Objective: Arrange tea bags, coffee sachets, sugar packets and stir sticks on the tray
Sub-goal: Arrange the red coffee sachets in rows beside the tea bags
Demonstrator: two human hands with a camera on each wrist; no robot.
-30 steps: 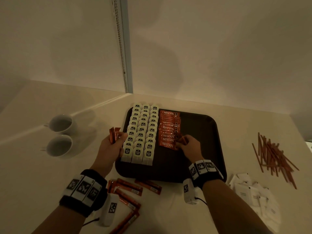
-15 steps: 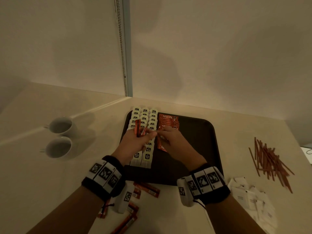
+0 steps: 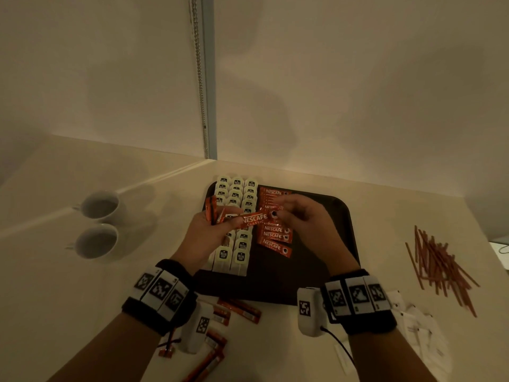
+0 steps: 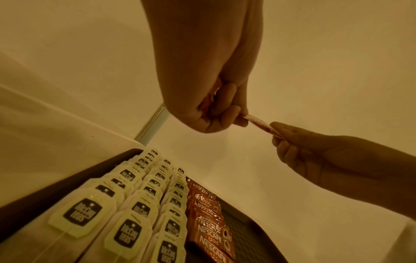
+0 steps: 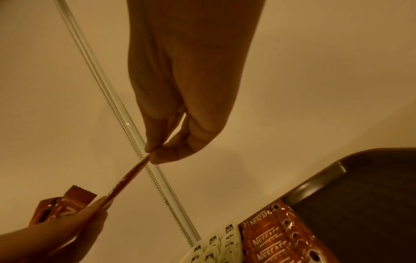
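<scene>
- two cups: stand on the surface at far left, well apart from the tray; not part of the arrangement.
- left hand: grip closed around a small bundle of spare coffee sachets, their ends standing up above the fingers; thumb and forefinger also pinch one end of a single sachet.
- tea bags: three overlapping rows along the tray's left side, directly beneath the hands.
- single sachet: held level above the tray, bridging both hands.
- right hand: grip closed in a fingertip pinch on the sachet's other end, nothing else held.
- laid coffee sachets: one overlapping column beside the tea bags.
- tray: dark, right half bare.
- stir sticks and sugar packets: on the surface to the right, not yet on the tray; more sachets lie on the near surface.
- risk: if the left pinch releases late, the sachet may twist and land crooked; a loosened bundle could drop onto the tea bags and disturb the rows; a low right hand may nudge the laid column.
</scene>
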